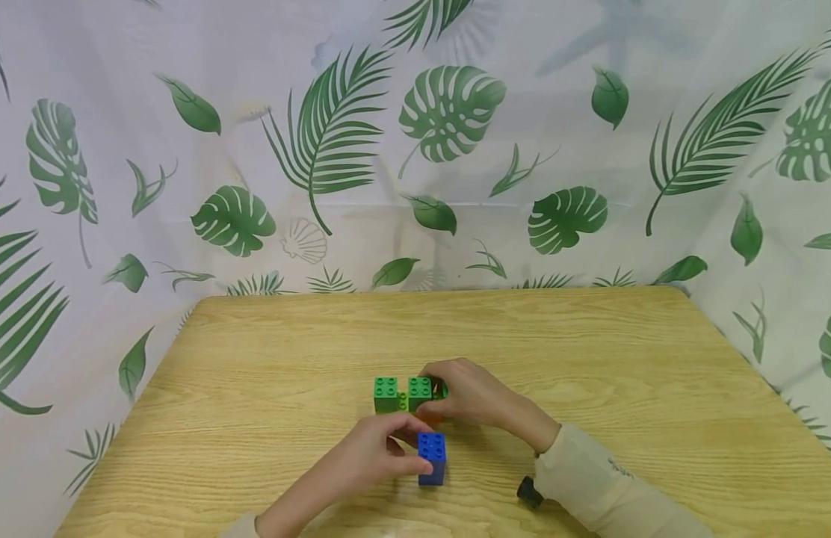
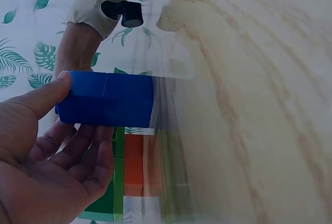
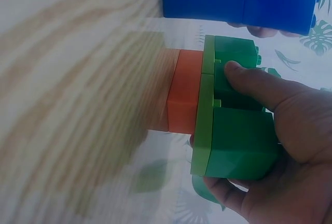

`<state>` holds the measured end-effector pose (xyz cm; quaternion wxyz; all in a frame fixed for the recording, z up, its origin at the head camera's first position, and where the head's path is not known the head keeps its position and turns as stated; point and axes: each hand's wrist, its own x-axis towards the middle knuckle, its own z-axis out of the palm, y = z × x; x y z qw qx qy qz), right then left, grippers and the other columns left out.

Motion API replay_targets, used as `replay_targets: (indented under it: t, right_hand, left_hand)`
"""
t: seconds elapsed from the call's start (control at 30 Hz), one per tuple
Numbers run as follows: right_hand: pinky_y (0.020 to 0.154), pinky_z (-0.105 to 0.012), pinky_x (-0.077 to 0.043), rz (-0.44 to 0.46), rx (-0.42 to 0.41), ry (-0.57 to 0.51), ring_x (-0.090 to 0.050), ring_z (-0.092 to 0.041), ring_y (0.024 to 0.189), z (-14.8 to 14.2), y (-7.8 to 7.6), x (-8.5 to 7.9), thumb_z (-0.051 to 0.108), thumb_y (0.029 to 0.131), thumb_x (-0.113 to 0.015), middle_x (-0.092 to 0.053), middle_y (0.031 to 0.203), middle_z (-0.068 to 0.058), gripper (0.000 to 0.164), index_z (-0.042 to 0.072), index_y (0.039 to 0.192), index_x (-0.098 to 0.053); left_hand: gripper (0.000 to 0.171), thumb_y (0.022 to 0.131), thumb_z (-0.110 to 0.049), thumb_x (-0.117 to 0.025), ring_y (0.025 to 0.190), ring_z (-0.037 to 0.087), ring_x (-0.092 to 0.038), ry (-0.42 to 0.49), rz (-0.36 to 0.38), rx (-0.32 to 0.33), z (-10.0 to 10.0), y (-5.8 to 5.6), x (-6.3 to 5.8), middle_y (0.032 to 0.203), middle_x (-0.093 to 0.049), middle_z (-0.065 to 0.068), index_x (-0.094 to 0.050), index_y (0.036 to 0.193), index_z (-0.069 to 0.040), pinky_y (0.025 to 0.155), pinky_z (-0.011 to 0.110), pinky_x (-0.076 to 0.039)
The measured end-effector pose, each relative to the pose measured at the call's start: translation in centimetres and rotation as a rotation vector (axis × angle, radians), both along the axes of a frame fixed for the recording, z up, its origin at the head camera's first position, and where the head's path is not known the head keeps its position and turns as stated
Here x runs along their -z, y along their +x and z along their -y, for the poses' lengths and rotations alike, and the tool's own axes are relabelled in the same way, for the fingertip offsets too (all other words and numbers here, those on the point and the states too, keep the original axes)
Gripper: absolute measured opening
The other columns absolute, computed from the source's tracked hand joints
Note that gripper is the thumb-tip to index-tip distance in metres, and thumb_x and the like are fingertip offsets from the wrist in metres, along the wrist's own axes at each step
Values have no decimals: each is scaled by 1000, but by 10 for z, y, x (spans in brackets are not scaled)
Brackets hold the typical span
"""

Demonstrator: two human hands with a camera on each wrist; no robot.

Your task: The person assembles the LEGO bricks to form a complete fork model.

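My left hand (image 1: 378, 452) pinches a stack of two blue bricks (image 1: 432, 467) between thumb and fingers, studs facing up. In the left wrist view the seam between the two blue bricks (image 2: 106, 102) shows. Whether this stack touches the table, I cannot tell. Just beyond it, my right hand (image 1: 472, 396) grips a built piece of green bricks (image 1: 386, 396). In the right wrist view, dark green bricks (image 3: 241, 143) sit on a thin light green layer (image 3: 203, 130), with an orange brick (image 3: 184, 92) beneath it. The right thumb lies against a middle green brick.
The wooden table (image 1: 288, 344) spreads around both hands. A leaf-printed white curtain (image 1: 362, 149) hangs at the back and sides. A small black device (image 1: 528, 493) sits at the right sleeve (image 1: 610, 478).
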<state>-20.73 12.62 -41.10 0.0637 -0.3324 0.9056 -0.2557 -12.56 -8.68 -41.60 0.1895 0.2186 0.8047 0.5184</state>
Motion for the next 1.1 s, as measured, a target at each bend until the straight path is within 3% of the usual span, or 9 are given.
replay_targets:
  t: [0.63, 1.1]
  right_hand:
    - [71, -28, -50, -13, 1, -10, -62, -15, 79, 0, 0, -1, 27, 87, -86, -69, 91, 5, 32, 6, 107, -74]
    - [69, -25, -50, -58, -20, -59, -57, -6, 75, -10, 3, -30, 30, 88, -85, -69, 91, 6, 34, 6, 109, -73]
  left_hand:
    - [36, 91, -20, -82, 106, 21, -67, -22, -39, 18, 0, 1, -1, 116, -71, -3, -69, 123, -10, 84, 25, -54]
    - [36, 91, -23, -82, 106, 16, -66, -41, -60, 11, 1, 1, 0, 115, -69, -8, -69, 123, -15, 86, 26, -54]
